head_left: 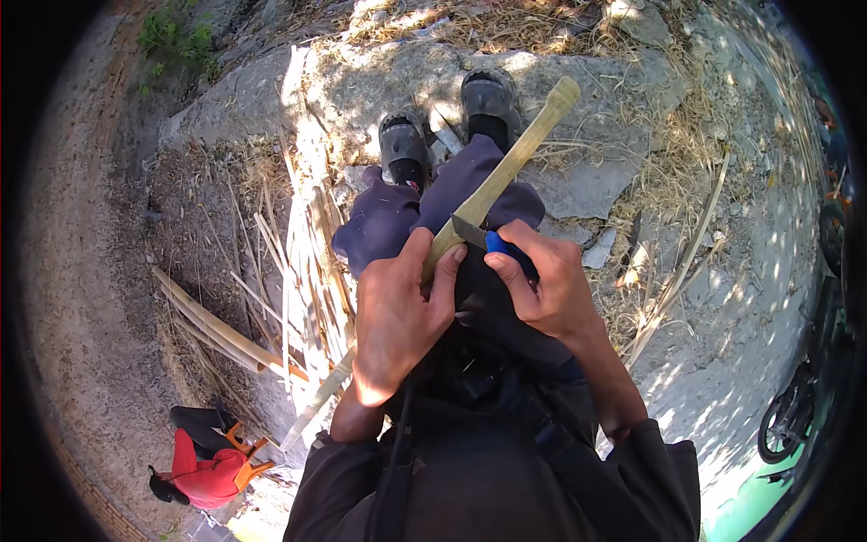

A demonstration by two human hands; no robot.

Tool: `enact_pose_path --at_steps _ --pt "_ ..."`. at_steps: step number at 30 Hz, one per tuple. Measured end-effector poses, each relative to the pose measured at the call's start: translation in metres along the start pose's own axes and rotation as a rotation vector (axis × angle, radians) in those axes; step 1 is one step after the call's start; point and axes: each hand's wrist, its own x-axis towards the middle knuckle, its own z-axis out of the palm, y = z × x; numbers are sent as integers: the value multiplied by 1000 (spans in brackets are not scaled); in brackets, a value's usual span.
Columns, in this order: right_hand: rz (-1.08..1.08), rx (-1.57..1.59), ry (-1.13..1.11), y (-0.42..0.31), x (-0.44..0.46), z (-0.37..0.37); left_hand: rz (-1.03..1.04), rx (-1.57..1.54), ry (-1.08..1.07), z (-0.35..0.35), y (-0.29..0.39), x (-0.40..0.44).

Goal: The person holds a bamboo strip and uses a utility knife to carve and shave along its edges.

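My left hand (402, 312) is closed around a long, pale greenish bamboo piece (510, 170), its thumb pressed along the near side. The piece slants across my lap, with a knobbly node at its far upper right end. Below my left wrist, a pale strip that looks like the same piece emerges toward the lower left. In my right hand (553, 278) is a knife (470, 232) with a blue handle, gripped with the fingers wrapped round. Its short dark blade lies against the bamboo, just beyond my left thumb. My fingers hide part of the handle.
Split bamboo strips (312, 262) lie in a heap left of my legs, with thicker bamboo lengths (217, 325) beside them. A person in red (208, 470) sits at the lower left. Stone slabs and dry grass surround my shoes (402, 143). A motorcycle wheel (784, 420) shows at the right.
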Motion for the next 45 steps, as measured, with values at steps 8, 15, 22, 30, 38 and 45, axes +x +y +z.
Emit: enact_pose_path --at_steps 8,15,22,30,38,45 --pt "97 -44 -3 -8 4 3 -18 69 16 2 3 -2" --pt "89 1 14 -1 1 4 4 17 19 0 2 -1" --pt "290 228 -108 2 -7 -13 23 -25 -32 -6 -3 0" --pt "174 51 -91 0 -5 -22 30 -60 21 -5 -5 -2" --pt "296 27 -115 -11 -3 -18 38 -53 15 -4 -4 -2" --pt "20 -258 -21 -9 -5 -11 0 -20 8 -4 -2 -3"
